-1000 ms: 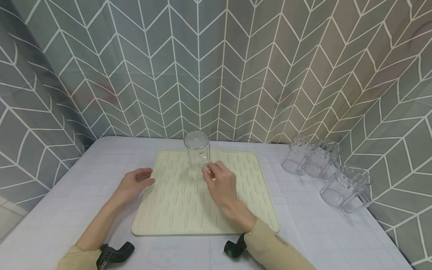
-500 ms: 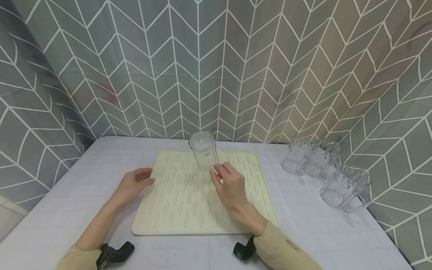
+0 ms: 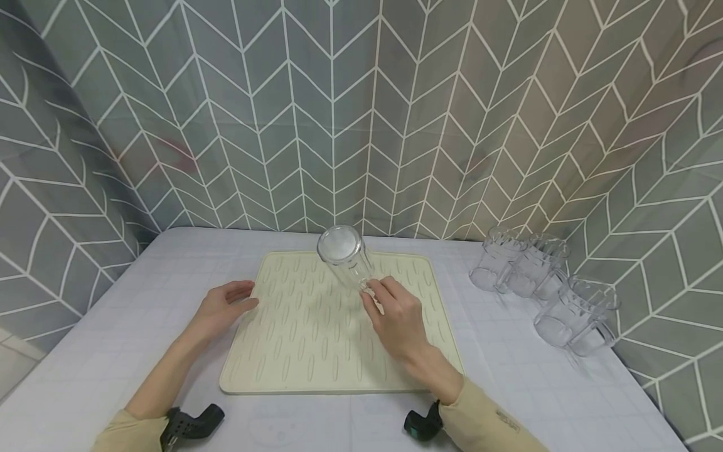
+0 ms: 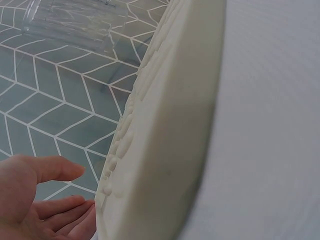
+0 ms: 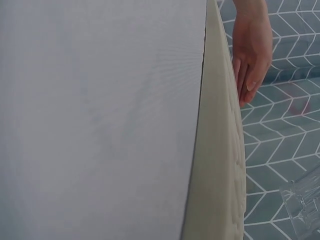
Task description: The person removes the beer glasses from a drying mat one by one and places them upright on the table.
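Note:
My right hand point(image 3: 398, 320) pinches the handle of a clear glass mug point(image 3: 347, 254) between thumb and fingers. The mug is upside down, its base facing up, and leans over to the left above the back of a cream ridged drying mat point(image 3: 316, 351). In the left wrist view this mug point(image 4: 70, 25) shows at the top; in the right wrist view part of the mug point(image 5: 305, 202) shows at the lower right. My left hand point(image 3: 223, 307) lies with relaxed fingers, fingertips right at the mat's left edge; it holds nothing.
On the right of the white-clothed table point(image 3: 497, 376) stand three more clear mugs: a back one point(image 3: 497, 260), one beside it point(image 3: 536, 267) and a nearer one point(image 3: 576, 314) by the table's right edge. A patterned curtain point(image 3: 361, 113) hangs behind and at both sides.
My right hand has moved right and a little toward me with the mug, which has gone from nearly vertical to tilted. The left hand has stayed put.

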{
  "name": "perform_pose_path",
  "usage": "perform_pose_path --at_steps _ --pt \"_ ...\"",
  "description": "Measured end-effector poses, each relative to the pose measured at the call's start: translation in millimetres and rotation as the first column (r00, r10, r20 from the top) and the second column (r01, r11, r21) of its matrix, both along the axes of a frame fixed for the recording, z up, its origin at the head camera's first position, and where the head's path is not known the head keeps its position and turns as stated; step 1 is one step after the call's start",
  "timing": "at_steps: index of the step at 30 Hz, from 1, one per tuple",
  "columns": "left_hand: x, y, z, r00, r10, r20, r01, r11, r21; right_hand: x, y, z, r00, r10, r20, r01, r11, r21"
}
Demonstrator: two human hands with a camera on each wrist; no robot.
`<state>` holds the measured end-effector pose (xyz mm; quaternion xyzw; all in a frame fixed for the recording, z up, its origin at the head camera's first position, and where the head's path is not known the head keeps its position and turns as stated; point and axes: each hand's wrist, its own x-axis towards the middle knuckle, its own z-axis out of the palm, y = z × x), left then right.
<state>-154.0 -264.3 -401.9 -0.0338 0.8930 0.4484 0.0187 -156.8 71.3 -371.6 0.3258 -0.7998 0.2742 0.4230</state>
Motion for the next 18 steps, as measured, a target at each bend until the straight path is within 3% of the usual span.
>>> perform_pose_path --at_steps 18 --pt "1.5 2.2 4.1 1.0 -0.002 0.014 0.002 1.0 -0.008 7.0 28 3.3 0.995 0.038 -0.091 -0.033 0.998 0.055"
